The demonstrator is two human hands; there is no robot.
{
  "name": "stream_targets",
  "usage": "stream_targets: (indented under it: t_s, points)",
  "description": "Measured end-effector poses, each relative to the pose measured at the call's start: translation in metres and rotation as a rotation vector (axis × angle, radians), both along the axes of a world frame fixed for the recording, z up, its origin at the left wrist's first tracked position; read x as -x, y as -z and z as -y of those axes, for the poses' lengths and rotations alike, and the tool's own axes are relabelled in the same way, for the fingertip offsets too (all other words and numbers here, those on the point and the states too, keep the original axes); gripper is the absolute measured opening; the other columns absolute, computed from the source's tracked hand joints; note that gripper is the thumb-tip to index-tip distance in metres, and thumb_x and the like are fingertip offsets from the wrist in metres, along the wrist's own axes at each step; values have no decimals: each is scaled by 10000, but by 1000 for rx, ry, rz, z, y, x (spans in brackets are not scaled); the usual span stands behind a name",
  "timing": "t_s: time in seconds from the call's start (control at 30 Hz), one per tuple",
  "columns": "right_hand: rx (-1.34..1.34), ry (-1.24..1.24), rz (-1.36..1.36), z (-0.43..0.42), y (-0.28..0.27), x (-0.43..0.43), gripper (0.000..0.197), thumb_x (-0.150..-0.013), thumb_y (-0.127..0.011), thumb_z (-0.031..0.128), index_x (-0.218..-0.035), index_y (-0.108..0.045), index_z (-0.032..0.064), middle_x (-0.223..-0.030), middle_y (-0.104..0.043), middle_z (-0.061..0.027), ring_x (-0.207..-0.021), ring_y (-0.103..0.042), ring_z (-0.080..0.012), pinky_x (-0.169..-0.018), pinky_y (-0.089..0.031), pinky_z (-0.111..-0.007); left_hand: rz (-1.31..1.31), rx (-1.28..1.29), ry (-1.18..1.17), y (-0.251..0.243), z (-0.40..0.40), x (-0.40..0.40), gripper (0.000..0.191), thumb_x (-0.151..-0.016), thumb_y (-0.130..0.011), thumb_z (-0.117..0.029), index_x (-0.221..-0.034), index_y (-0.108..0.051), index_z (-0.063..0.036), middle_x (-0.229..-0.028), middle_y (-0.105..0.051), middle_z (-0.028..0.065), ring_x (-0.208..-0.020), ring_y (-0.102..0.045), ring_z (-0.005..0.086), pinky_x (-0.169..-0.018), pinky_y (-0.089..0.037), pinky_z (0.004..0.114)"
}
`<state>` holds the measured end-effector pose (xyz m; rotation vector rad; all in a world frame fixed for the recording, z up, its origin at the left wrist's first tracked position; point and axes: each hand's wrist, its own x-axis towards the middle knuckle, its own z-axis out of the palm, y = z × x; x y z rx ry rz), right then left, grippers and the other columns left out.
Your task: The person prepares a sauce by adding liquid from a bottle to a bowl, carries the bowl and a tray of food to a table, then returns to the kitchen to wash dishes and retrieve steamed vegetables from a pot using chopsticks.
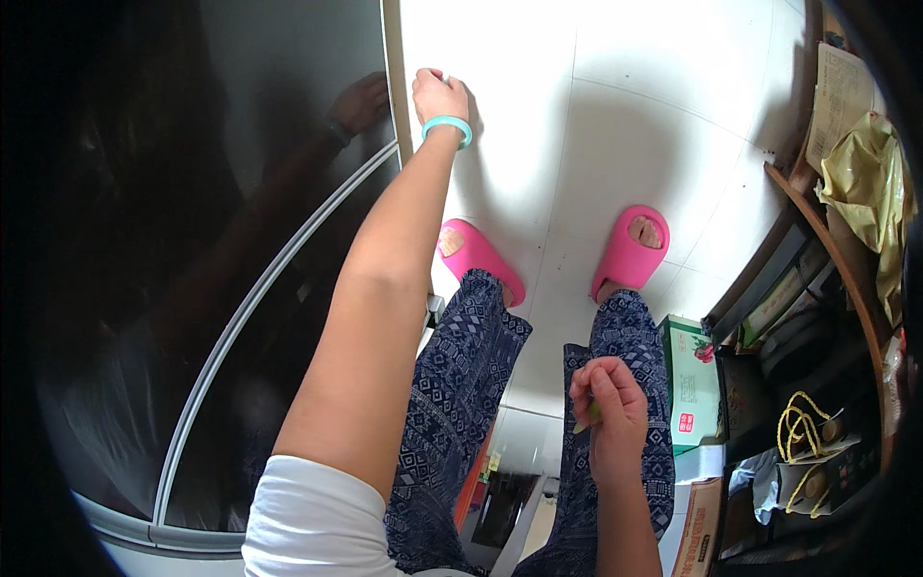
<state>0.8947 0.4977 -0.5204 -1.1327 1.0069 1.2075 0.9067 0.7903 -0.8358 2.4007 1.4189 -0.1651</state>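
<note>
My left hand (pixel 440 97), with a turquoise bangle (pixel 447 130) on the wrist, reaches out beside the edge of a glossy dark door, apparently a refrigerator's (pixel 288 144). Its fingers are curled and partly hidden behind the back of the hand, so I cannot tell whether it holds or grips anything. Over my right thigh is my right hand (pixel 613 411), its fingers closed around a small green piece (pixel 593 412). Most of that piece is hidden by the fingers. The dark door mirrors my left hand and arm.
Pink slippers (pixel 482 258) are on my feet on the white tiled floor (pixel 577 166). To the right stand a green-and-white box (pixel 692 382), a curved wooden shelf edge (pixel 836 252), a yellowish plastic bag (pixel 865 180) and bags with yellow cord handles (pixel 793 433).
</note>
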Motion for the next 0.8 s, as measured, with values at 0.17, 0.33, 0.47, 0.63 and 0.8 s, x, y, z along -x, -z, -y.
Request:
stream_targets:
  t_s: [0.17,0.33,0.47,0.63,0.8]
  points:
    - [-26,-9,34,-1,0,-1,140,-904,-460,140,-840,-529,37,-724,-535,-3,-542,-377,-18,-487,-285,-156,105,43,8,-5,4,22,217,-761,-546,-117,-939,-517,4,-922,-561,209,-861,-543,357,-791,-432,405]
    - [-42,-13,-13,0,4,2,147,-902,-457,165,-822,-521,60,-709,-534,-2,-549,-407,-33,-494,-308,-164,55,-48,-29,12,23,110,216,-781,-549,-194,-862,-573,4,-775,-578,192,-720,-563,323,-690,-452,390]
    - [-71,-19,-8,-4,3,1,148,-900,-458,165,-819,-521,59,-707,-533,0,-549,-408,-32,-498,-309,-164,52,117,-666,36,27,180,232,-798,-557,-218,-765,-562,12,-614,-555,113,-542,-548,210,-543,-458,325]
    - [-33,-18,-13,-1,2,0,145,-905,-456,153,-834,-525,48,-721,-532,3,-559,-394,-25,-502,-300,-160,310,172,-1158,14,49,128,295,-783,-633,-296,-717,-561,-17,-649,-580,74,-542,-509,187,-563,-461,329]
    - [-59,-8,3,-6,-2,-3,138,-908,-458,138,-848,-528,35,-728,-529,5,-565,-379,-17,-503,-293,-156,366,45,-1213,11,55,104,181,-697,-689,-46,-644,-526,10,-641,-586,89,-535,-513,171,-546,-455,296]
